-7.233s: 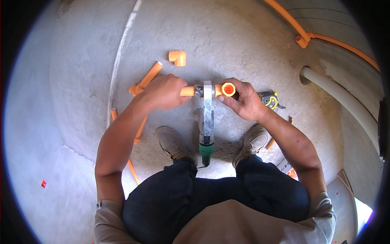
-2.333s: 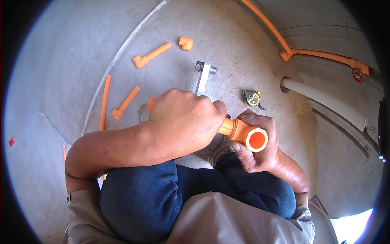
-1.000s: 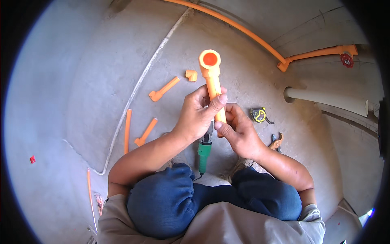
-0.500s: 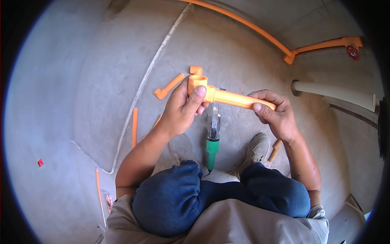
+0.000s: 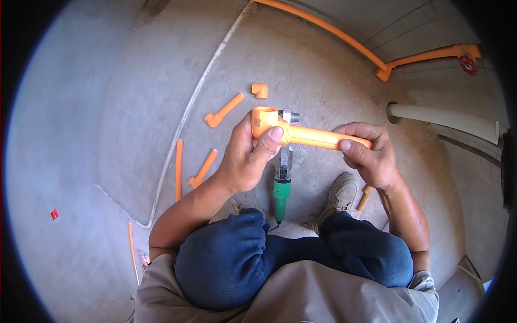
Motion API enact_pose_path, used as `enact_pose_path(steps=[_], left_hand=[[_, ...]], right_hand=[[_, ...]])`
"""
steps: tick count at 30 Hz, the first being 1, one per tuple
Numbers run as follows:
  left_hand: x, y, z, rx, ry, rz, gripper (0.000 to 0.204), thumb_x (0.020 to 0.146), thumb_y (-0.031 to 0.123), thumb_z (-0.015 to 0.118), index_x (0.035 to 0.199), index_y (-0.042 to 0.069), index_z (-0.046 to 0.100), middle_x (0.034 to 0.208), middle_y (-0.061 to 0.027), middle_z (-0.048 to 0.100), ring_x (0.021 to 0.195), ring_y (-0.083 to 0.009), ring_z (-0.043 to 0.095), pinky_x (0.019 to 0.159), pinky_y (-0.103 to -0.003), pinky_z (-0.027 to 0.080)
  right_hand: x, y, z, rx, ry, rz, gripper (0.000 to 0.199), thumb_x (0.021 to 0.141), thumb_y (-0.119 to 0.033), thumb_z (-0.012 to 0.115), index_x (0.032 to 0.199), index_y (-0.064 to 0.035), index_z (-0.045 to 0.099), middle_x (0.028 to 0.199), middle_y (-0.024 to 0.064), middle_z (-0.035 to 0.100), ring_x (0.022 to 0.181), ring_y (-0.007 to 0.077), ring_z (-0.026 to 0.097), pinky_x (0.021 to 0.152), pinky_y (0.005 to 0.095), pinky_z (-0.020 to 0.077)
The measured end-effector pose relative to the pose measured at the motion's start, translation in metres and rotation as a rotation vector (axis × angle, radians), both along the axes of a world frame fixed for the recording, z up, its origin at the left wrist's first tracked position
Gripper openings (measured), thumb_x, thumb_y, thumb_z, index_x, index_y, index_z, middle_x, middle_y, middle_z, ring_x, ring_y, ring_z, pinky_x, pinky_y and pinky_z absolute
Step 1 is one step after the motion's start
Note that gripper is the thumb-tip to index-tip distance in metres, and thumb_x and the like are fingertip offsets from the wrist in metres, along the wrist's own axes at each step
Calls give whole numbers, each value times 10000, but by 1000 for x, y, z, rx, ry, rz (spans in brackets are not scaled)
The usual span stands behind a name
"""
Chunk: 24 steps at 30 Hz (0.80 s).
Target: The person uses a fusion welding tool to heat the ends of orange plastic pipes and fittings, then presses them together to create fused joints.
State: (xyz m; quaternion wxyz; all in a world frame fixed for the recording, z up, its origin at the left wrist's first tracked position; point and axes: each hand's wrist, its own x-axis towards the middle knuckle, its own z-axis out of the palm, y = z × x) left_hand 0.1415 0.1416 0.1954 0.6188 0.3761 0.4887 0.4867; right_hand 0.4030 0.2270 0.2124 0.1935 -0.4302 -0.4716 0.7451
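My left hand (image 5: 246, 153) is closed round an orange elbow fitting (image 5: 264, 123), its open socket facing up. Into the fitting's right side runs a straight orange pipe (image 5: 315, 137), and my right hand (image 5: 370, 152) grips the pipe's far end from the right. The joined pieces are held nearly level above the floor. Beneath them stands a pipe welding tool with a green handle (image 5: 281, 196). Its metal heating head (image 5: 291, 116) shows partly behind the fitting; the rest of its plate is hidden by the pipe.
On the floor lie a loose orange elbow (image 5: 259, 90), short pipes with elbows (image 5: 224, 111) (image 5: 203, 169), and a straight orange pipe (image 5: 179, 169). An orange pipe line (image 5: 328, 27) follows the far wall to a red valve handle (image 5: 468, 65). A white pipe (image 5: 444, 118) juts out at right.
Both hands have moved slightly nearer and to the right with the fitting and pipe. The loose elbow, a short pipe at left and the heating head now show more.
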Motion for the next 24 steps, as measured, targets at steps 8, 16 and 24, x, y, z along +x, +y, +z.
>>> enact_pose_path(steps=[8,16,24], left_hand=[[2,0,0,-10,3,27,337,1071,345,587,1199,37,543,851,-12,529,702,-63,461,609,-228,393],[0,-2,-3,8,17,25,331,1068,333,591,1200,33,540,850,-20,530,705,-70,465,613,-232,397],[0,-2,-3,9,38,22,346,1066,340,590,1200,26,534,853,-21,529,715,-72,474,620,-232,400]], right_hand=[[0,0,0,49,-41,4,276,936,-204,789,1093,21,766,795,-2,674,670,52,538,584,225,429],[-3,-2,0,62,-40,9,260,937,-190,787,1088,20,765,831,7,693,710,61,562,621,230,451],[-3,-1,-1,61,-19,16,247,937,-176,781,1085,22,762,874,23,712,761,72,586,666,241,475]])
